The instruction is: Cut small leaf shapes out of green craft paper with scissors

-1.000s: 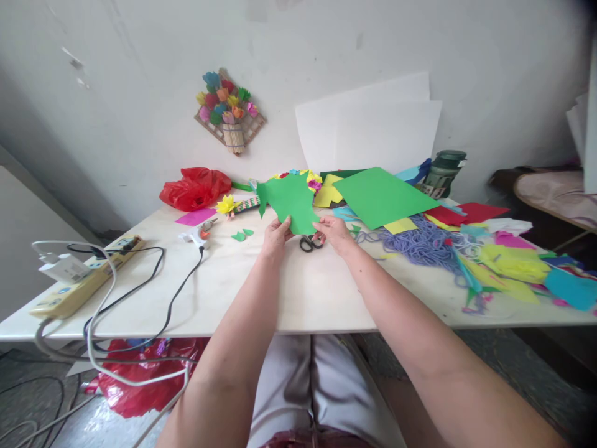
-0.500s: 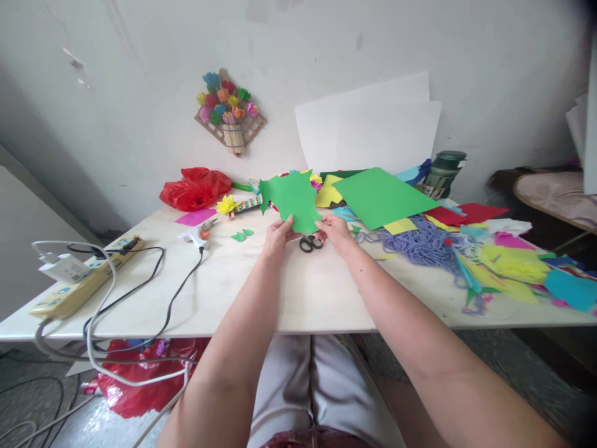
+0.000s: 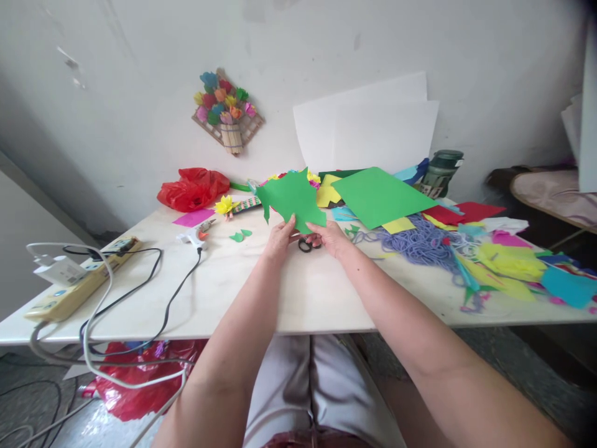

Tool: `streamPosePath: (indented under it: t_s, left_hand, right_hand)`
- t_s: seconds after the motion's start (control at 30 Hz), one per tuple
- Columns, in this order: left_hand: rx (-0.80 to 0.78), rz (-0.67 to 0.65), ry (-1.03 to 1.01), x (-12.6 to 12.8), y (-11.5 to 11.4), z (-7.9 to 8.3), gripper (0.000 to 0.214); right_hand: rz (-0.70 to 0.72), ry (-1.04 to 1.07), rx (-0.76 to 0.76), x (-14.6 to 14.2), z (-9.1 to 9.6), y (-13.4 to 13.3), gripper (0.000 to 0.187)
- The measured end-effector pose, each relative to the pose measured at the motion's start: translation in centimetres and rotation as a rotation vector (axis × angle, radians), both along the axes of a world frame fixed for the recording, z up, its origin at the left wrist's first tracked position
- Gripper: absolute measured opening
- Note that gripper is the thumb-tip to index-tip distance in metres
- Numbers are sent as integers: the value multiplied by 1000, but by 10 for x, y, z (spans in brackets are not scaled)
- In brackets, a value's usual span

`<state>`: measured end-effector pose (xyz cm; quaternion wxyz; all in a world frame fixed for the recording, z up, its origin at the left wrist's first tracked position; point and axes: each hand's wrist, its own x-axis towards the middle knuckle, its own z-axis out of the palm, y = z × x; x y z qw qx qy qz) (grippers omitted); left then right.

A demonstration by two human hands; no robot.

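- Since a second ago the jagged green cut-out paper piece [image 3: 293,198] has turned in the hands, so one lower corner now juts out to the right, and the two hands have drawn closer together.
- The left hand [image 3: 278,239] pinches the bottom edge of the piece, thumb in front and fingers behind, just left of the black-handled scissors [image 3: 306,245].
- The right hand [image 3: 332,238] pinches the same bottom edge near the jutting corner, fingers curled, right over the scissors and hiding part of them.
- The paper piece stands tilted in the air, above and behind the scissors, clear of them.
- The scissors lie flat on the white tabletop [image 3: 303,298].
- Left of the scissors lie two small green leaf cut-outs [image 3: 241,235], and farther left a white glue gun [image 3: 194,235].
- Right of the scissors is a heap of purple yarn [image 3: 420,241].
- Behind the scissors, to the right, a large green paper sheet [image 3: 380,196] rests on other coloured papers.
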<state>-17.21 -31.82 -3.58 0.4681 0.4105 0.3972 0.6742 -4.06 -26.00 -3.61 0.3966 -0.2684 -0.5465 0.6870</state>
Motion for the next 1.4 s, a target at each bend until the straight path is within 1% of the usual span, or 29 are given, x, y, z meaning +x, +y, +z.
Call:
streamPosePath:
  t_s: [0.07,0.13,0.23,0.33,0.43,0.53,0.73,0.93,1.13,1.23,1.4]
  left_hand:
    - [-15,-35,7,1,-1,0,40]
    - [-5,-94,-6,0,-2,1,37]
    - [68,-208,-34,-4,-4,3,33]
    - [116,-255,-52,-7,-6,4,33]
    - [99,-237,-52,-8,-5,3,31]
    - [65,-210,-28,-8,-4,2,30]
    - [33,-155,-6,-9,-1,-1,29]
    - [-22,-111,6,-9,-2,-1,32]
    - [-54,-68,-5,-8,-2,0,31]
    - [-73,-30,-21,-8,-1,0,30]
    - [-91,-33,-9,-8,0,-1,31]
  right_hand:
    - [-40,13,-13,-1,-1,1,21]
    - [-44,43,-23,1,-1,2,20]
    - [-10,96,-38,6,2,3,23]
    - [61,113,-80,10,5,4,25]
    - [133,116,-115,14,6,5,27]
    - [161,89,-116,15,8,4,28]
    - [107,26,-63,15,9,3,27]
    - [121,12,-33,13,5,4,26]
    - [122,-20,-8,13,5,3,18]
    - [89,-37,-7,12,4,4,20]
    - [98,-41,6,13,5,4,23]
